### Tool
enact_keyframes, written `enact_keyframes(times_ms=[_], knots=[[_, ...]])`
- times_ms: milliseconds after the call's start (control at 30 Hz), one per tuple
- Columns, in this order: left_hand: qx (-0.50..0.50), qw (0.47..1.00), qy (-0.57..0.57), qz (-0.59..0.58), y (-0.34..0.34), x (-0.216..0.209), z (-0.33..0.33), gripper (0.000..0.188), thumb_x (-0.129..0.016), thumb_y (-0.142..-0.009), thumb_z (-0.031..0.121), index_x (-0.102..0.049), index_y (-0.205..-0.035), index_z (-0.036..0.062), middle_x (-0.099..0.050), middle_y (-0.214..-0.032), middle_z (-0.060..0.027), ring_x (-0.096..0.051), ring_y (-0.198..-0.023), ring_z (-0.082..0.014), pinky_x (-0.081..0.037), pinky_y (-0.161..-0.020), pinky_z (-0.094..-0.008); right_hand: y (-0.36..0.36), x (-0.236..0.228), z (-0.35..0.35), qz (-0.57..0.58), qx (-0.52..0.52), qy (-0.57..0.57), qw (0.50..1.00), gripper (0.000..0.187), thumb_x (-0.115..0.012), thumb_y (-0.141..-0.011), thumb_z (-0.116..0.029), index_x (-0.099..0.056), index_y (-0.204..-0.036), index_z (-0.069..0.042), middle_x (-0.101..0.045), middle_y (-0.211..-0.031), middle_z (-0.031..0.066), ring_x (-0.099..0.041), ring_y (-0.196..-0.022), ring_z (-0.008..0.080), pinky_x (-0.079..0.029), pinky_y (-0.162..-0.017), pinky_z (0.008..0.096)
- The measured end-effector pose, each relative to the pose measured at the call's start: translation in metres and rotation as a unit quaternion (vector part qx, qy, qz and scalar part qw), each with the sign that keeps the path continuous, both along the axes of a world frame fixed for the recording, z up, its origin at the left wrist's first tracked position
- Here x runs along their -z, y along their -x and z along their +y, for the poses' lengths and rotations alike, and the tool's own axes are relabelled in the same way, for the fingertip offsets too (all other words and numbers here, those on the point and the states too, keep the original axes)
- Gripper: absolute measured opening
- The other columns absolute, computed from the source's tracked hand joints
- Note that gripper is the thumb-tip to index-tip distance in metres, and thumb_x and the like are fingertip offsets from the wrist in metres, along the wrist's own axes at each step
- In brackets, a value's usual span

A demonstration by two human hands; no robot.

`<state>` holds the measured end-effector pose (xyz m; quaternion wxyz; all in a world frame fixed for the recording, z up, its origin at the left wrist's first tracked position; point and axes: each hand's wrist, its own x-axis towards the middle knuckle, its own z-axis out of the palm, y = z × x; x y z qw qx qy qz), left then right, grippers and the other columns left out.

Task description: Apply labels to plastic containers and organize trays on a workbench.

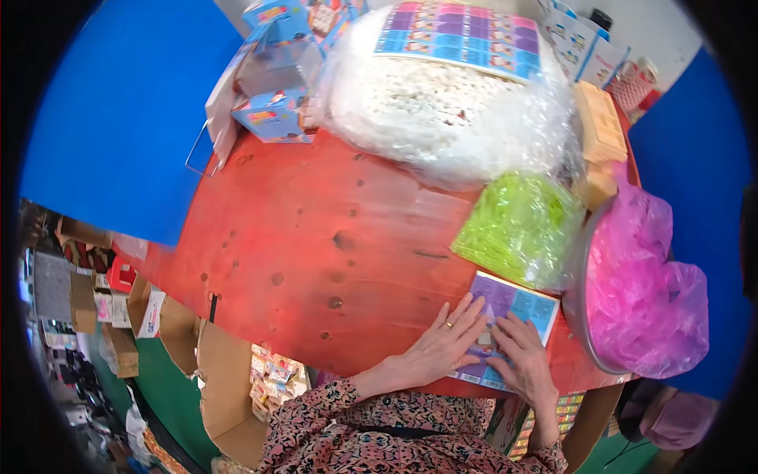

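Observation:
A printed purple and blue sheet lies near the front edge of the red table, at the right. My left hand reaches over its left side, with fingers stretched out and a ring on one of them. Flat on the sheet's lower right part is my right hand, its fingers apart. The hands cover much of the sheet's middle, where a small pale patch shows between them. Just beyond the sheet sits a clear bag of bright green pieces.
A large clear bag of small white pieces fills the back, with printed sheets on top. Pink plastic bulges from a metal basin at right. Blue boxes stand back left. An open carton is below the table.

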<state>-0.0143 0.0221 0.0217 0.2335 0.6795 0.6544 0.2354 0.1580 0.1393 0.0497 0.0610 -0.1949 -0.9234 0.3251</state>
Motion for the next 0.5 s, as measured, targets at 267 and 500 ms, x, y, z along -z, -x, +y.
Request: enact_keyframes(times_ms=[267,500], knots=[[-0.160,0.979,-0.130,0.007,0.130,-0.037,0.001,0.041,-0.062,-0.081,0.012,-0.049,-0.117,-0.0008,-0.046,-0.126,-0.0237,-0.042,-0.119,-0.0410,-0.038,-0.098,-0.0438,0.022,-0.032,0.001,0.046,0.058,-0.035,0.997,0.031,-0.070,-0.067,-0.001,-0.062,-0.096,0.003,-0.062,-0.099,0.0163,-0.059,-0.089,0.0329,-0.048,-0.076,0.0383],[-0.284,0.913,-0.269,0.114,0.232,-0.067,0.030,0.020,-0.062,-0.081,0.006,-0.062,-0.098,-0.0030,-0.061,-0.109,-0.0174,-0.059,-0.101,-0.0316,-0.046,-0.087,-0.0353,0.018,-0.038,0.002,0.058,0.037,-0.025,0.997,0.022,-0.068,-0.072,-0.002,-0.062,-0.093,0.003,-0.062,-0.095,0.0162,-0.060,-0.085,0.0326,-0.049,-0.072,0.0380]])
